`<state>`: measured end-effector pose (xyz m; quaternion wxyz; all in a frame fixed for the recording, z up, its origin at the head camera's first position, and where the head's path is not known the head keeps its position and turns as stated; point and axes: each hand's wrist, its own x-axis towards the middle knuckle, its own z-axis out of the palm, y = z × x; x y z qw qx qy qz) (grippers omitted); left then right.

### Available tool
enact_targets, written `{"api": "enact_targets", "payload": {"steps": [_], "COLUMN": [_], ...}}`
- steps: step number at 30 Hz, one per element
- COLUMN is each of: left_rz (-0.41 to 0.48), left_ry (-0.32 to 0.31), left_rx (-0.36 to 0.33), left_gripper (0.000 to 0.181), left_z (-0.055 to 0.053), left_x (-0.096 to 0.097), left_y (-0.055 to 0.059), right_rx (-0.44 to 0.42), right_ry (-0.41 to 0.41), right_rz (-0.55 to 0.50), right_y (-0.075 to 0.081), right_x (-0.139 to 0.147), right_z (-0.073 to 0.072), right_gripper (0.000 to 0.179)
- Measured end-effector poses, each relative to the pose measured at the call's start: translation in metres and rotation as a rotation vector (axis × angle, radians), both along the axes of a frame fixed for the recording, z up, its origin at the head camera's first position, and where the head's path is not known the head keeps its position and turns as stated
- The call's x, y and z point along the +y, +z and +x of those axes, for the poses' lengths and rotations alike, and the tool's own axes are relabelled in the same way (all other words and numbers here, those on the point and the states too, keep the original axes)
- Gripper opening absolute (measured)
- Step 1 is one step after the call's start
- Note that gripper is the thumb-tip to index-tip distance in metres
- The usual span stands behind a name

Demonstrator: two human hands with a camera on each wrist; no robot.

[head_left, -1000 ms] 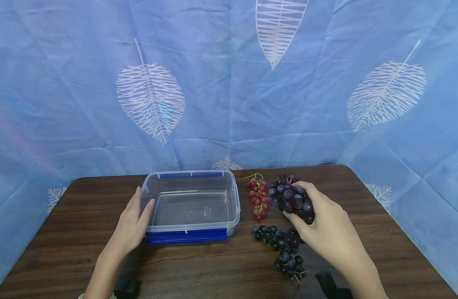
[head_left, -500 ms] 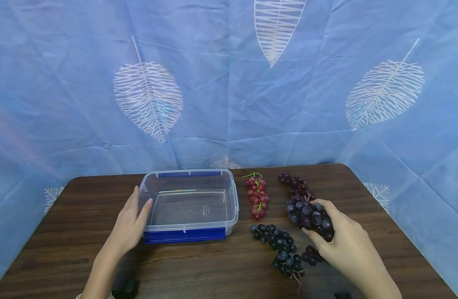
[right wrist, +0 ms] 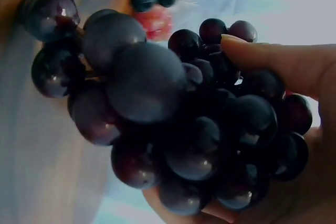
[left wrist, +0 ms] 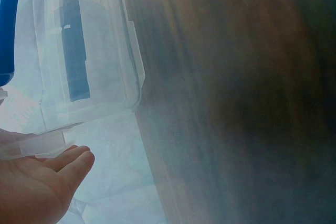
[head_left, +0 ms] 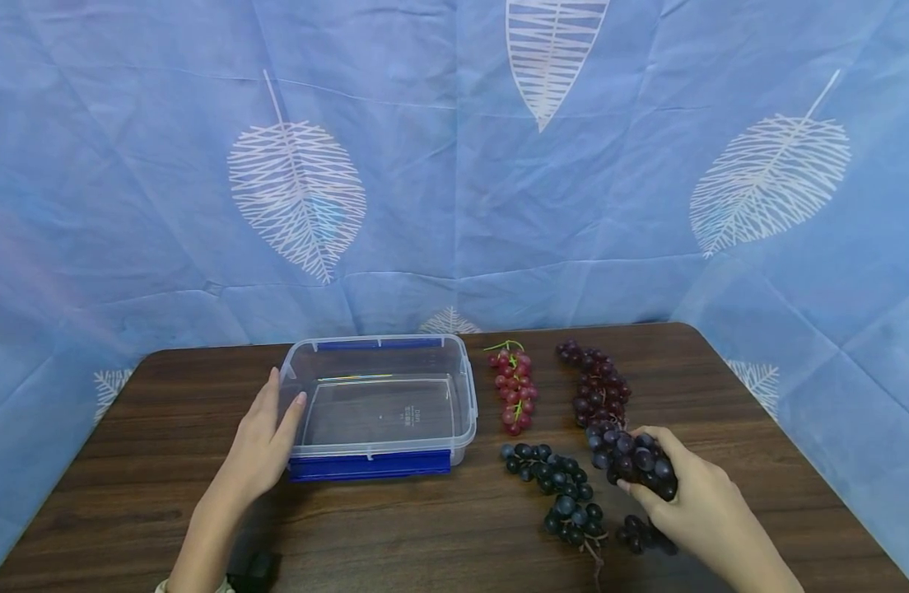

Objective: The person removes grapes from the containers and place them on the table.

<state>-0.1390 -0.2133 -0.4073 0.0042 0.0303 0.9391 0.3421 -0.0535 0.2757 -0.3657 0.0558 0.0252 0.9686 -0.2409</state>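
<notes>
My right hand (head_left: 695,494) holds a bunch of dark purple grapes (head_left: 621,453) at the table's right, thumb on one side and fingers on the other. Large round grapes (right wrist: 147,82) fill the right wrist view; the palm is largely hidden behind them. A lower cluster of dark grapes (head_left: 638,534) shows under the hand. My left hand (head_left: 254,449) rests against the left side of a clear plastic box (head_left: 465,403) with blue latches, its fingers fairly straight. In the left wrist view, fingertips (left wrist: 79,163) show past the box's clear side flap (left wrist: 42,145).
Between box and right hand lie a red grape bunch (head_left: 514,391) with a green stem and a blue-black bunch (head_left: 554,486). A maroon bunch (head_left: 601,383) lies just beyond the held grapes. A blue leaf-print cloth (head_left: 454,165) hangs behind the brown table (head_left: 395,535).
My right hand has moved right and nearer with the dark purple grapes, from beside the red bunch, uncovering the maroon bunch. The left hand and box stay put.
</notes>
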Motion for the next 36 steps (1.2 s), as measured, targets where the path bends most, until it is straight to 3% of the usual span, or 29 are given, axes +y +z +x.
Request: {"api": "enact_targets", "payload": {"steps": [14,26,30,36], "left_rz": [-0.001,0.001,-0.004,-0.005], "left_ry": [0.010,0.013,0.010,0.010], "left_rx": [-0.010,-0.016,0.000,0.003], "left_gripper": [0.082,0.082,0.081,0.082], "left_z": [0.000,0.001,0.001,0.001], "left_x": [0.001,0.001,0.001,0.001], "left_y": [0.000,0.001,0.001,0.001], "right_rx": [-0.105,-0.023,-0.014,-0.015], "right_ry": [0.075,-0.028,-0.039,-0.047], "right_rz": [-0.004,-0.130,-0.085,-0.008], "right_y": [-0.035,-0.044,-0.046,-0.047], "right_x": [0.035,0.035,0.037,0.038], "right_z": [-0.019,-0.019,-0.018,-0.018], "right_gripper": [0.081,0.063,0.065,0.087]}}
